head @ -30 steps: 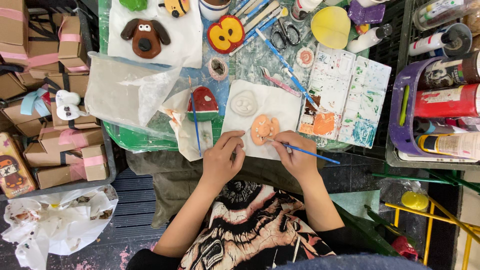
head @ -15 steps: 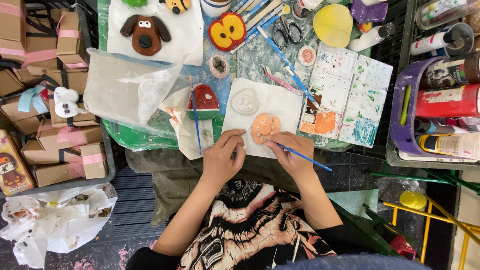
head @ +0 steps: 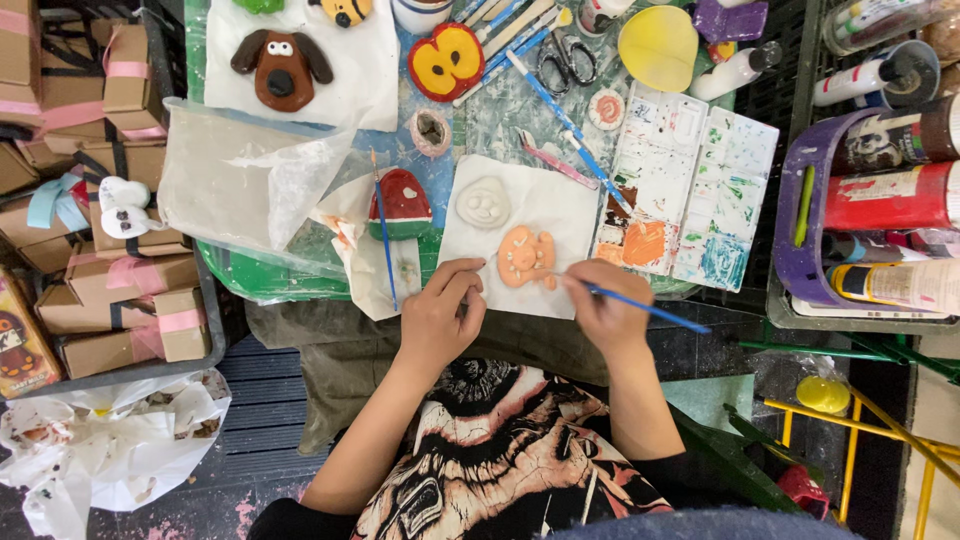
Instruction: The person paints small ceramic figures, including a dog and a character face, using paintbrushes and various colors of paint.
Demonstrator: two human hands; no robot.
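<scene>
Orange paint covers the small clay figure (head: 527,257) that lies on a white sheet of paper (head: 560,205) near the front edge of the table (head: 505,115). The right hand (head: 605,310), just right of the figure, keeps a clenched grip on a blue-handled brush (head: 650,312), its tip reaching toward the figure's edge. The left hand (head: 440,318), just left of the figure, rests at the corner of the paper with fingers curled; whether it pinches anything I cannot tell. An unpainted pale figure (head: 484,203) sits just beyond the orange one on the same paper. A slip of the brush could smear orange over the figure's white details or onto the pale figure. If the left hand lifts, the paper may slide under the stroke. The paint palette (head: 690,190), right of the figure, lies near the right forearm's reach, so a careless sweep could pick up wet colour.
</scene>
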